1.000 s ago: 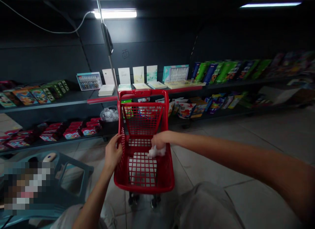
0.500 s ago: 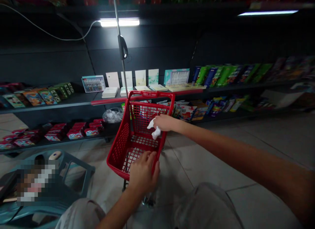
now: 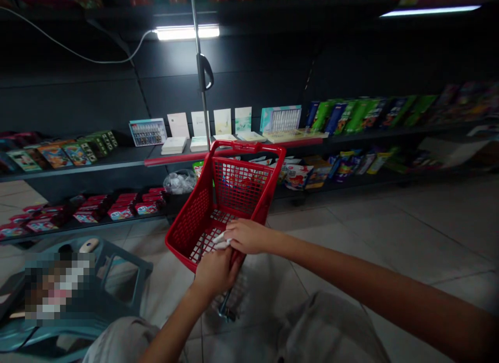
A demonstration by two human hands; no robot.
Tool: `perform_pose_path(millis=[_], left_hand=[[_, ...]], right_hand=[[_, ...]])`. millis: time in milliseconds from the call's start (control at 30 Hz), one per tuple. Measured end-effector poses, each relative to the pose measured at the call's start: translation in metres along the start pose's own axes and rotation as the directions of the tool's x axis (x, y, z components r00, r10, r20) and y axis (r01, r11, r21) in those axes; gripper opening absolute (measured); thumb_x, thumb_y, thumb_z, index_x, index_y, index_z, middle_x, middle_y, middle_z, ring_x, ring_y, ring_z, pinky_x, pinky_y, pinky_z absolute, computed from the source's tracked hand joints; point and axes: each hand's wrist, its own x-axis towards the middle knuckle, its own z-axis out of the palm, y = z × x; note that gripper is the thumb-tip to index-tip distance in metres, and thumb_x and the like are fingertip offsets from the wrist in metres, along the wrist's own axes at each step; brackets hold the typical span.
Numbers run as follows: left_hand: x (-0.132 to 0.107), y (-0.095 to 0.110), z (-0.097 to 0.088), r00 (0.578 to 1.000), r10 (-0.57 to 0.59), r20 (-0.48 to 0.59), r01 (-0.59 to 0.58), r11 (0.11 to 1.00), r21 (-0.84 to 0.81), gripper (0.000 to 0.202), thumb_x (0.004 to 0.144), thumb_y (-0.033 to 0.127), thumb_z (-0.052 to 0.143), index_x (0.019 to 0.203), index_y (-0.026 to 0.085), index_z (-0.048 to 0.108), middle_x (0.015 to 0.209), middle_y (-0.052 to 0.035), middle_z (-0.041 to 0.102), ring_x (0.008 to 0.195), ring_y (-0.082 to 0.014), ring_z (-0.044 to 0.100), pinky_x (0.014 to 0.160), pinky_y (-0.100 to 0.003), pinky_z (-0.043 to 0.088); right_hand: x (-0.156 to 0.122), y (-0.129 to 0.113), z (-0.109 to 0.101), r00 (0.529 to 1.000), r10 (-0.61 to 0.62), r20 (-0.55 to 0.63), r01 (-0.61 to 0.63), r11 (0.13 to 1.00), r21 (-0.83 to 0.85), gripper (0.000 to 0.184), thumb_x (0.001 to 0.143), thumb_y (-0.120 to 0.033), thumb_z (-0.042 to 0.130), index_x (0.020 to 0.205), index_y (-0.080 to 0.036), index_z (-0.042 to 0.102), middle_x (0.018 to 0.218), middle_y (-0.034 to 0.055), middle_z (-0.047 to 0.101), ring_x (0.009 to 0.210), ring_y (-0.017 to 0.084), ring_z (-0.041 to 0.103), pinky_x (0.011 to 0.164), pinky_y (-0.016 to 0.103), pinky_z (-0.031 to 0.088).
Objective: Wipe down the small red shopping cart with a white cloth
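A small red plastic shopping cart (image 3: 202,217) stands on the tiled floor in front of me, turned at an angle with its handle toward the shelves. My left hand (image 3: 215,272) grips the cart's near rim, fingers curled over it. My right hand (image 3: 245,235) is closed on a crumpled white cloth (image 3: 220,240) and presses it against the same near rim, just above my left hand. The cart's basket looks empty.
Dark store shelves (image 3: 97,163) run along the back with coloured boxes, notebooks and paint sets. A metal pole (image 3: 200,87) rises behind the cart. A teal plastic stool (image 3: 117,280) sits at lower left. Open tiled floor (image 3: 390,233) stretches to the right.
My right hand with the cloth came down from the cart's far side wall to the near rim. My left hand stayed on the near rim, and the cart swung slightly further.
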Motion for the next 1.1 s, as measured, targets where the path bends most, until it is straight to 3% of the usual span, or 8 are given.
perform_pose_path(millis=[100,200,333,433,633,867,1000,1100], left_hand=[[0.000,-0.012,-0.007,0.999,0.040,-0.005,-0.040,0.999,0.013,0.037,0.103,0.046,0.038,0.108,0.022,0.066,0.096,-0.0118,0.076,0.085,-0.0265,0.074,0.075,-0.035,0.050],[0.003,-0.025,-0.013,0.999,0.045,0.002,-0.045,0.999,0.025,0.047,0.106,0.050,0.031,0.094,0.022,0.067,0.089,-0.0103,0.076,0.082,-0.0251,0.074,0.075,-0.034,0.049],[0.010,-0.044,-0.017,0.998,0.055,-0.039,-0.054,0.998,0.017,0.052,0.108,0.049,0.025,0.100,0.023,0.069,0.097,-0.0087,0.078,0.089,-0.0237,0.074,0.078,-0.033,0.050],[0.015,-0.054,-0.020,0.988,0.129,-0.088,-0.132,0.991,-0.033,0.045,0.108,0.043,0.028,0.122,0.023,0.066,0.115,-0.0083,0.076,0.100,-0.0217,0.073,0.084,-0.031,0.051],[0.023,-0.046,-0.022,0.997,0.038,-0.074,-0.041,0.999,-0.036,0.036,0.107,0.036,0.030,0.116,0.023,0.063,0.107,-0.0078,0.076,0.097,-0.0211,0.073,0.085,-0.031,0.051],[0.033,-0.036,-0.025,0.998,-0.002,-0.060,-0.001,0.999,-0.053,0.047,0.109,0.048,0.019,0.106,0.025,0.061,0.105,-0.0058,0.076,0.098,-0.0218,0.072,0.082,-0.030,0.047],[0.031,-0.037,-0.030,0.999,0.003,-0.042,-0.007,0.996,-0.088,0.049,0.108,0.051,0.021,0.095,0.024,0.060,0.095,-0.0049,0.074,0.090,-0.0207,0.071,0.077,-0.028,0.045],[0.030,-0.036,-0.031,0.998,0.019,-0.054,-0.025,0.994,-0.111,0.048,0.108,0.051,0.023,0.097,0.024,0.061,0.096,-0.0054,0.073,0.089,-0.0206,0.070,0.079,-0.028,0.044]], right_hand=[[-0.006,0.035,-0.028,0.997,-0.076,-0.029,0.075,0.996,-0.045,0.031,0.094,-0.024,0.053,0.117,-0.022,0.073,0.127,0.0077,0.069,0.125,0.024,0.055,0.113,0.040,0.036],[-0.017,0.085,-0.048,0.966,0.055,-0.253,-0.081,0.992,-0.093,0.035,0.096,-0.020,0.046,0.122,-0.019,0.069,0.139,0.0107,0.060,0.134,0.025,0.047,0.118,0.043,0.032],[-0.032,0.135,-0.027,0.651,0.490,-0.580,-0.510,0.848,0.143,0.043,0.093,-0.018,0.046,0.134,-0.012,0.057,0.137,0.0185,0.053,0.127,0.028,0.052,0.109,0.038,0.042],[-0.036,0.141,0.017,0.505,0.700,-0.506,-0.621,0.701,0.351,0.048,0.090,-0.016,0.045,0.137,-0.006,0.051,0.125,0.0207,0.056,0.122,0.029,0.056,0.107,0.038,0.045],[-0.021,0.079,0.081,0.553,0.710,-0.436,-0.489,0.700,0.520,0.043,0.097,-0.029,0.043,0.135,-0.009,0.046,0.132,0.0219,0.056,0.129,0.028,0.053,0.113,0.040,0.043],[-0.022,-0.006,0.097,0.755,0.546,-0.362,-0.263,0.759,0.596,0.035,0.093,-0.032,0.056,0.125,-0.019,0.052,0.121,0.0151,0.066,0.117,0.028,0.063,0.104,0.041,0.050],[-0.028,-0.052,0.124,0.972,0.168,-0.161,-0.098,0.923,0.373,0.027,0.089,-0.032,0.065,0.112,-0.018,0.062,0.109,0.0113,0.071,0.105,0.029,0.068,0.095,0.040,0.054],[-0.027,-0.074,0.131,0.989,-0.131,-0.063,0.141,0.970,0.197,0.038,0.088,-0.039,0.070,0.120,-0.020,0.065,0.120,0.0110,0.071,0.113,0.032,0.065,0.099,0.045,0.052]])
